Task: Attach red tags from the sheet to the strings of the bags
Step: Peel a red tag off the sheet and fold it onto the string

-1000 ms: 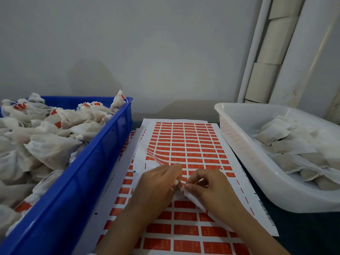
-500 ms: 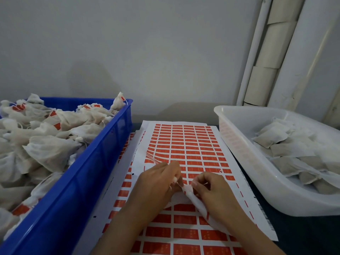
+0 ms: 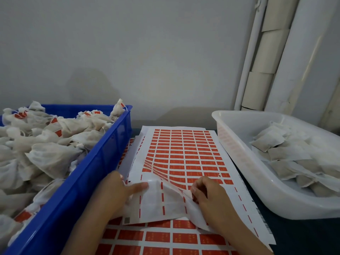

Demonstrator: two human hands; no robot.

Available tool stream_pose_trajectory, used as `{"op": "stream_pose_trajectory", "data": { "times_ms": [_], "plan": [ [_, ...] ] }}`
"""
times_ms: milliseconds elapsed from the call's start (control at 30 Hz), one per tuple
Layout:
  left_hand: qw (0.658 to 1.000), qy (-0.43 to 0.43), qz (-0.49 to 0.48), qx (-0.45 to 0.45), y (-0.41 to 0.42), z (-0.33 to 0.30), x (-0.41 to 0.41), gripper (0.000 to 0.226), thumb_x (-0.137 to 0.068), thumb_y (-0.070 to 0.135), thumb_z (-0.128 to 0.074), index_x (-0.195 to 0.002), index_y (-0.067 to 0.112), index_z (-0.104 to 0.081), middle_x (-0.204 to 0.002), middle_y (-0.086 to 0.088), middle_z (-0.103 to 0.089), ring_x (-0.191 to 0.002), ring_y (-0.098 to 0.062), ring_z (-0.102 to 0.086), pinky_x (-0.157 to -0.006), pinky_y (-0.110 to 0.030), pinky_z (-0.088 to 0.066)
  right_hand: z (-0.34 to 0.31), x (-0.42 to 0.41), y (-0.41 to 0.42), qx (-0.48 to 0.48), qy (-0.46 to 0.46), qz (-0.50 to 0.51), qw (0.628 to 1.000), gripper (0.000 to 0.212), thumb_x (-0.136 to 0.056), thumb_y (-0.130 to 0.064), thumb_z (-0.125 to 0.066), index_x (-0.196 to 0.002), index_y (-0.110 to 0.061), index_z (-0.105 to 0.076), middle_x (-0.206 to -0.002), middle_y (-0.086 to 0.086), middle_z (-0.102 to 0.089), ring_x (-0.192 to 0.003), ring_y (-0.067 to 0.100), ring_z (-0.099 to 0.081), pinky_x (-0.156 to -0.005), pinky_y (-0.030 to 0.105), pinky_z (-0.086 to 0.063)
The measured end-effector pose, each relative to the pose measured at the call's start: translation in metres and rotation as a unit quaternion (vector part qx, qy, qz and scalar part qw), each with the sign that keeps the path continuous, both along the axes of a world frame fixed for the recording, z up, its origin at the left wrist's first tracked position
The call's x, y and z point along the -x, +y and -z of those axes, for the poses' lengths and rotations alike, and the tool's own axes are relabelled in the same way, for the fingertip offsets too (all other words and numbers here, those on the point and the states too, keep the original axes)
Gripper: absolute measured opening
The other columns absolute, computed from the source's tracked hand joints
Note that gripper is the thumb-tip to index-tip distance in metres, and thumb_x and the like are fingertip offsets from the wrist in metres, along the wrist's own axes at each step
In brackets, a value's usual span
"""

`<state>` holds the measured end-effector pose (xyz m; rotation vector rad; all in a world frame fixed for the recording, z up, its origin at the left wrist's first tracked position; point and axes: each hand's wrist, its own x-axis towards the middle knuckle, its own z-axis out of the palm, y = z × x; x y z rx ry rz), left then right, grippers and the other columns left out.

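A sheet of red tags (image 3: 184,153) lies between two bins, its near part stripped to white backing and bulging up in a fold. My left hand (image 3: 117,192) rests on that backing with a straight index finger pressing it down. My right hand (image 3: 207,196) has curled fingers that pinch the top of a thin white bag (image 3: 195,218), which trails toward me under the wrist. Its string and any tag are hidden by the fingers.
A blue crate (image 3: 103,162) on the left is heaped with bags carrying red tags (image 3: 51,157). A white tub (image 3: 239,162) on the right holds plain bags (image 3: 287,153). More tag sheets (image 3: 165,238) lie underneath, nearer me. A wall stands behind.
My hands have drawn apart. The left one let go of the pinch, slid left and laid its finger flat on the backing. The right one kept the bag.
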<state>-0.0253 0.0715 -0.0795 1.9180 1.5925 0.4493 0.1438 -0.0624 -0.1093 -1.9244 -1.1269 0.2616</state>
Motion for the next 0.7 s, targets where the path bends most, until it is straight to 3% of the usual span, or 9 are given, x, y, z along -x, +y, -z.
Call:
{"op": "stream_pose_trajectory", "data": {
  "times_ms": [200, 367, 467, 567, 633, 700],
  "plan": [
    [0.999, 0.028, 0.033, 0.002, 0.002, -0.003, 0.011, 0.037, -0.071, 0.042, -0.074, -0.069, 0.018, -0.045, -0.056, 0.004, -0.046, -0.044, -0.006, -0.043, -0.043, -0.016, -0.029, 0.010, 0.001, 0.003, 0.023, -0.023, 0.019, 0.999, 0.018, -0.094, -0.030, -0.047, -0.077, -0.032, -0.043, -0.080, -0.021, -0.051, -0.074, 0.002, -0.054, -0.064, 0.004, -0.035],
    [0.984, 0.152, 0.079, 0.041, -0.004, 0.000, 0.012, 0.039, -0.072, 0.047, -0.072, -0.075, 0.030, -0.038, -0.076, 0.012, -0.049, -0.061, -0.003, -0.053, -0.046, -0.014, -0.035, 0.011, -0.002, 0.000, 0.042, -0.037, 0.021, 0.998, 0.019, -0.094, -0.030, -0.046, -0.076, -0.032, -0.040, -0.080, -0.023, -0.049, -0.074, 0.001, -0.054, -0.062, 0.003, -0.034],
    [0.981, 0.186, 0.046, -0.020, -0.007, 0.000, 0.011, 0.046, -0.066, 0.052, -0.075, -0.077, 0.029, -0.037, -0.075, 0.014, -0.047, -0.059, -0.003, -0.052, -0.044, -0.014, -0.034, 0.009, -0.003, -0.002, 0.053, -0.036, 0.012, 0.998, 0.020, -0.095, -0.030, -0.044, -0.076, -0.032, -0.039, -0.080, -0.021, -0.048, -0.074, 0.002, -0.053, -0.064, 0.003, -0.036],
    [0.974, 0.192, 0.035, -0.119, -0.012, 0.002, -0.002, 0.066, -0.057, 0.062, -0.075, -0.091, 0.030, -0.029, -0.083, 0.011, -0.039, -0.061, -0.005, -0.048, -0.045, -0.016, -0.033, 0.005, -0.004, -0.004, 0.058, -0.009, 0.003, 0.998, 0.019, -0.097, -0.030, -0.041, -0.077, -0.031, -0.040, -0.081, -0.019, -0.050, -0.075, 0.002, -0.053, -0.067, 0.004, -0.037],
    [0.975, 0.166, 0.075, -0.125, -0.021, 0.006, -0.019, 0.069, -0.053, 0.068, -0.073, -0.096, 0.035, -0.030, -0.086, 0.012, -0.042, -0.068, -0.006, -0.051, -0.048, -0.016, -0.033, 0.001, -0.006, -0.006, 0.058, 0.008, -0.002, 0.998, 0.018, -0.097, -0.029, -0.039, -0.079, -0.030, -0.042, -0.083, -0.020, -0.050, -0.077, 0.001, -0.053, -0.065, 0.003, -0.036],
    [0.972, 0.147, 0.145, -0.111, -0.031, 0.015, -0.035, 0.067, -0.055, 0.070, -0.070, -0.105, 0.040, -0.036, -0.102, 0.014, -0.055, -0.082, -0.007, -0.060, -0.056, -0.018, -0.033, -0.001, -0.008, -0.007, 0.062, 0.015, -0.002, 0.998, 0.017, -0.097, -0.028, -0.040, -0.081, -0.029, -0.043, -0.085, -0.020, -0.050, -0.078, 0.001, -0.053, -0.061, 0.004, -0.034]
  ]
}}
